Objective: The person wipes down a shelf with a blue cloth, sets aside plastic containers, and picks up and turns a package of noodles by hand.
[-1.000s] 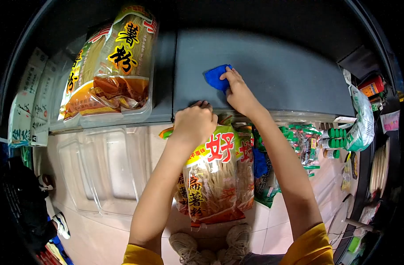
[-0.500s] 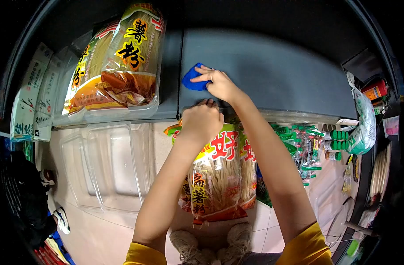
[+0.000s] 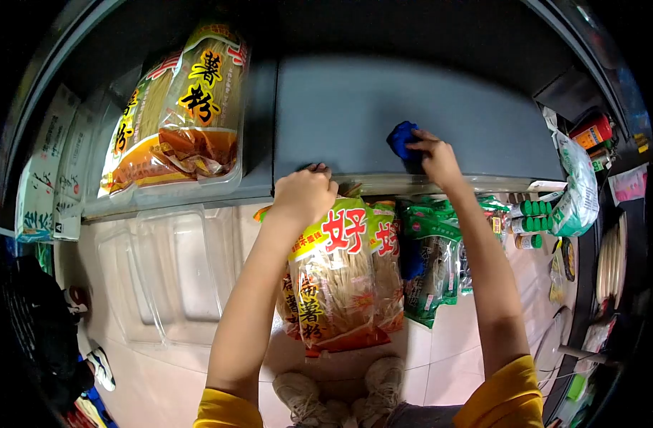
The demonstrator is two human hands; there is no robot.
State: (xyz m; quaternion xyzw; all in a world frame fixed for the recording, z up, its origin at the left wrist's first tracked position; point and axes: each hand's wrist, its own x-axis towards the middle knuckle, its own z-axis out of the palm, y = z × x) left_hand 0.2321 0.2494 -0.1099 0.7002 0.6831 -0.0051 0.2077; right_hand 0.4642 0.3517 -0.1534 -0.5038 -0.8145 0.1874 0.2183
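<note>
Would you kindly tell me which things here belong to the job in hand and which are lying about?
In use: blue cloth in the right hand; grey shelf.

Apparently lying about: clear trays on the floor; green packets; green-capped jars.

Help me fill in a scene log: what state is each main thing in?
Blue fabric cloth: crumpled, held
Right hand: fingers closed on cloth
Left hand: fingers curled at the edge of the flat dark-grey shelf
Clear rectangular plastic bin: uncovered, holding clear orange-bottomed plastic packets
Red-lettered clear plastic bags: filled
Rectangular clear plastic containers: on the pale tiled floor
Cylindrical green-topped jars: capped
</note>
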